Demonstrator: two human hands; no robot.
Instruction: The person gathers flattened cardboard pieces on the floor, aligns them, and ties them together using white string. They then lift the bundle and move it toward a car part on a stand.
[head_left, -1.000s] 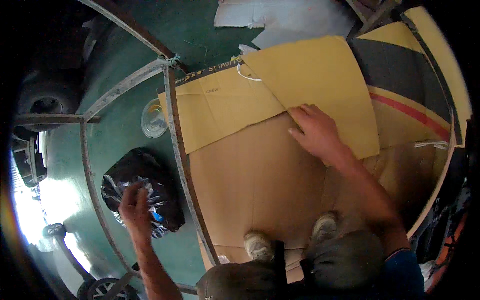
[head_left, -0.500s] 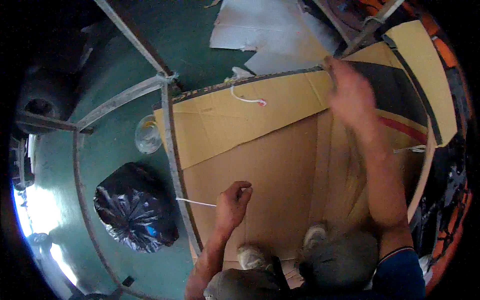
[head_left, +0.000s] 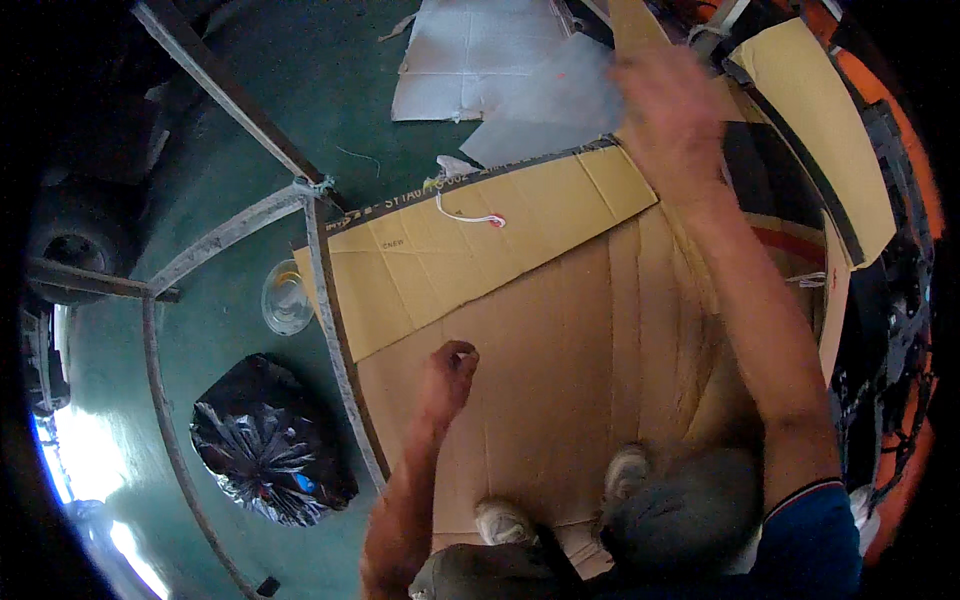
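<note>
A large brown cardboard sheet (head_left: 540, 370) lies beneath my feet, with a yellowish printed flap (head_left: 480, 240) across its far side. A white cord (head_left: 465, 212) with a red end rests on that flap. My right hand (head_left: 675, 115), blurred by motion, is at the far right corner, closed on a raised cardboard flap (head_left: 637, 28) that sticks up beyond the fingers. My left hand (head_left: 450, 378) hovers over the brown sheet, fingers curled and thumb close to them; what they hold, if anything, is too small to tell.
A metal frame bar (head_left: 335, 330) runs along the cardboard's left side. Left of it, on the green floor, are a black plastic bag (head_left: 265, 440) and a clear plastic container (head_left: 288, 298). Farther off lies a pale cardboard piece (head_left: 470, 60). Another yellow flap (head_left: 825, 130) stands at right.
My right hand has moved farther away and slightly left, and a strip of cardboard now rises beyond it. The white string that ran beside my left hand no longer shows there.
</note>
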